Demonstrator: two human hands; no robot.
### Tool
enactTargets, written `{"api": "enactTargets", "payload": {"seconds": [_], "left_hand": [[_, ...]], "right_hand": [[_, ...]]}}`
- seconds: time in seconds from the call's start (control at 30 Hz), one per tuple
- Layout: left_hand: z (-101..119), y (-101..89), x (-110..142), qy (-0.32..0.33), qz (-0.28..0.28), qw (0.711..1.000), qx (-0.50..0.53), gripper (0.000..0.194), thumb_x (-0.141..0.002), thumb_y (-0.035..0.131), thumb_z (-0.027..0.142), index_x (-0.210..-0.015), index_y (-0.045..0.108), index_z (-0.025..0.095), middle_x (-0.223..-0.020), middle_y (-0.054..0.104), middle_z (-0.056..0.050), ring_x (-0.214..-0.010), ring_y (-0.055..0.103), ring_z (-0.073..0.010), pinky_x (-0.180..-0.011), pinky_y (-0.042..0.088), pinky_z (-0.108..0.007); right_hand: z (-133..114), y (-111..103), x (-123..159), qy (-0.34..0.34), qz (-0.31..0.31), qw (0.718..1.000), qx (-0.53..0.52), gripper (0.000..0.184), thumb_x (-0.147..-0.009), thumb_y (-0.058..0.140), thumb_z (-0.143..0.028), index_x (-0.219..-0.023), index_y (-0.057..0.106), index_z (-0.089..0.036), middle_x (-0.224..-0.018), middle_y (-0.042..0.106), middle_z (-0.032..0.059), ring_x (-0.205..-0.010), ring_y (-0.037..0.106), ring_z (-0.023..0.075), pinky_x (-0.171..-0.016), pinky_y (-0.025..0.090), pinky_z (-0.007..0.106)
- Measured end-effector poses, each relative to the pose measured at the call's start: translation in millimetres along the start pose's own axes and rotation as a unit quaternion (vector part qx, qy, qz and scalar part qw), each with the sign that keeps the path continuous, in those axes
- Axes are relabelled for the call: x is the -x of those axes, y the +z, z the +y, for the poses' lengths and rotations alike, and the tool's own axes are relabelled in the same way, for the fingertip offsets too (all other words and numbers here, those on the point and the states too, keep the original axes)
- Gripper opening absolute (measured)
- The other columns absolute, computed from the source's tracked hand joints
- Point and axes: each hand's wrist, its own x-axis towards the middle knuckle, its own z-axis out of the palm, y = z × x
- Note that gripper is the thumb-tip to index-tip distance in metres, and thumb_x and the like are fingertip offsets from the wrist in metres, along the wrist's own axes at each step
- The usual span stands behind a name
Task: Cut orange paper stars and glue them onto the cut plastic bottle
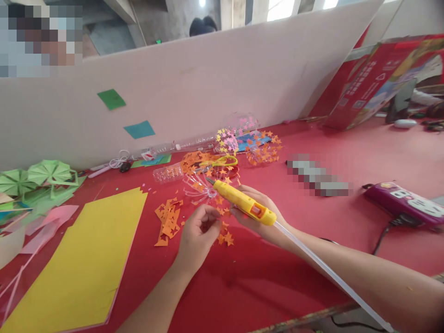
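My right hand (pixel 256 203) is wrapped round a yellow hot glue gun (pixel 239 196). A long translucent glue stick (pixel 329 273) runs from its rear end toward the lower right. The nozzle points up and left, over a clear plastic bottle piece cut into spread strips (pixel 199 185). Beside it, my left hand (pixel 201 231) has its fingers curled together; whatever they may pinch is hidden. Orange paper stars (pixel 227 238) lie between my hands. Left of them are orange paper scraps with star-shaped holes (pixel 168 222). Yellow-handled scissors (pixel 222 162) rest behind the glue gun.
Yellow paper sheets (pixel 79 254) lie at left, near green folded paper fans (pixel 52 173). Star-covered clear plastic pieces (pixel 263 148) stand by the white partition (pixel 194 83). At right are a purple case (pixel 402 201) with a cable and a red box (pixel 367 88).
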Motion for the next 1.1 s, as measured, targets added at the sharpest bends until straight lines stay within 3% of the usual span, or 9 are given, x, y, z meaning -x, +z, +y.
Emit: {"api": "enactTargets", "payload": {"seconds": [0.13, 0.3, 0.4, 0.6, 0.7, 0.8, 0.9, 1.1], "left_hand": [[-3.6, -2.7, -3.6, -0.035, -0.001, 0.993, -0.109, 0.007, -0.077, 0.057, 0.026, -0.079, 0.054, 0.021, -0.049, 0.039, 0.009, -0.043, 0.036, -0.0082, -0.045, 0.029, -0.021], [0.4, -1.3, -0.2, -0.001, -0.025, 1.0, -0.018, 0.011, -0.075, 0.06, 0.029, -0.077, 0.06, 0.018, -0.07, 0.057, -0.001, -0.062, 0.051, -0.0127, -0.056, 0.04, -0.024], [3.7, -0.2, 2.2, 0.001, -0.018, 1.0, 0.014, 0.016, -0.078, 0.059, 0.034, -0.075, 0.061, 0.018, -0.069, 0.056, -0.001, -0.064, 0.051, -0.0139, -0.056, 0.04, -0.024], [6.2, -3.3, 2.7, 0.038, 0.001, 0.999, 0.004, 0.014, -0.078, 0.056, 0.028, -0.067, 0.058, 0.02, -0.061, 0.049, 0.002, -0.054, 0.041, -0.0103, -0.051, 0.036, -0.022], [5.9, -7.3, 3.0, 0.057, 0.047, 0.997, 0.007, 0.015, -0.078, 0.056, 0.027, -0.065, 0.057, 0.02, -0.058, 0.047, 0.003, -0.049, 0.037, -0.009, -0.048, 0.033, -0.022], [3.7, -11.3, 2.2, 0.079, 0.132, 0.988, 0.019, 0.014, -0.079, 0.056, 0.029, -0.067, 0.057, 0.021, -0.057, 0.046, 0.004, -0.047, 0.037, -0.009, -0.045, 0.031, -0.022], [2.2, -14.6, 0.4, 0.086, 0.197, 0.977, 0.02, 0.013, -0.079, 0.057, 0.029, -0.069, 0.058, 0.021, -0.056, 0.047, 0.004, -0.047, 0.039, -0.0094, -0.044, 0.031, -0.021], [2.5, -17.2, -2.5, 0.086, 0.214, 0.973, 0.015, 0.013, -0.079, 0.058, 0.027, -0.068, 0.058, 0.02, -0.055, 0.047, 0.004, -0.048, 0.04, -0.0089, -0.045, 0.033, -0.02]], "right_hand": [[-3.5, -1.3, -1.3, 0.025, 0.008, 1.0, 0.009, 0.018, -0.077, 0.055, -0.017, -0.064, 0.044, -0.022, -0.065, 0.047, -0.0024, -0.057, 0.049, 0.0125, -0.049, 0.037, 0.024], [1.2, 1.0, 0.0, 0.005, -0.008, 1.0, -0.001, 0.02, -0.077, 0.055, -0.014, -0.063, 0.043, -0.022, -0.065, 0.046, -0.0026, -0.059, 0.05, 0.0134, -0.051, 0.04, 0.026], [4.3, 3.5, 1.4, -0.001, -0.012, 1.0, -0.007, 0.022, -0.076, 0.055, -0.012, -0.062, 0.043, -0.022, -0.066, 0.047, -0.0027, -0.06, 0.051, 0.0138, -0.052, 0.042, 0.026], [-3.0, 0.1, 1.2, 0.035, -0.014, 0.999, -0.015, 0.011, -0.079, 0.059, -0.021, -0.071, 0.052, -0.023, -0.067, 0.05, -0.0018, -0.059, 0.051, 0.0147, -0.052, 0.043, 0.027], [-7.1, -5.7, 0.7, 0.059, -0.014, 0.997, -0.049, 0.005, -0.08, 0.06, -0.027, -0.078, 0.057, -0.024, -0.068, 0.051, -0.0015, -0.058, 0.051, 0.0151, -0.052, 0.044, 0.028], [-7.9, -11.0, 1.6, 0.093, -0.054, 0.987, -0.116, 0.016, -0.084, 0.057, -0.039, -0.09, 0.061, -0.025, -0.072, 0.055, 0.0001, -0.059, 0.052, 0.0153, -0.046, 0.043, 0.026], [-6.9, -13.3, 3.7, 0.106, -0.076, 0.98, -0.147, 0.021, -0.083, 0.058, -0.044, -0.088, 0.062, -0.024, -0.073, 0.057, 0.0012, -0.06, 0.054, 0.016, -0.044, 0.042, 0.024], [-5.3, -11.3, 6.7, 0.111, -0.073, 0.981, -0.141, 0.019, -0.077, 0.068, -0.04, -0.086, 0.065, -0.024, -0.071, 0.062, 0.0011, -0.059, 0.057, 0.0171, -0.05, 0.048, 0.027]]}}
